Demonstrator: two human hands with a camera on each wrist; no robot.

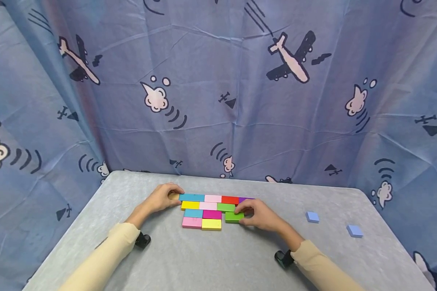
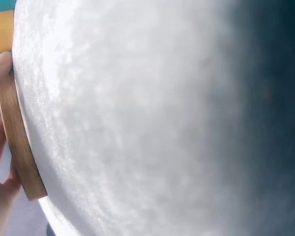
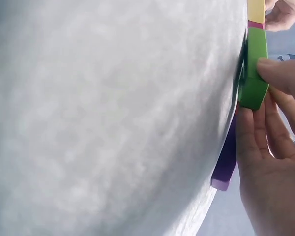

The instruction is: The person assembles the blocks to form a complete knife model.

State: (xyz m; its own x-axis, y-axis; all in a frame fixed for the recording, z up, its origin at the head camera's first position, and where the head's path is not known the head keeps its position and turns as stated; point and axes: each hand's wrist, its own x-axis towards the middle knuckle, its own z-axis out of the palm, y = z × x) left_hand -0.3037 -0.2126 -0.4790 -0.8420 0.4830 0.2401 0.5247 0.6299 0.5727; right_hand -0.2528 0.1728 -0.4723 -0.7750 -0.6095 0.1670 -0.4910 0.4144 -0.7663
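Note:
Flat coloured blocks lie in staggered rows on the table. At the left end of the back row, my left hand [image 1: 164, 198] holds a plain wooden block [image 2: 20, 142] between thumb and fingers; it adjoins a blue block [image 1: 191, 197]. My right hand [image 1: 261, 216] pinches a dark green block [image 1: 234, 218] at its right end. That block sits right of the magenta block [image 1: 212, 214], a small gap between them, and in front of a lighter green block [image 1: 225, 207]. Fingers partly cover the purple block [image 3: 225, 156] ending the back row.
Pink [image 1: 191, 222] and yellow [image 1: 211, 224] blocks form the front row. Two small blue square tiles [image 1: 312, 217] lie apart on the right side of the grey table [image 1: 204, 262]. Behind the table's far edge hangs a patterned blue curtain [image 1: 204, 52].

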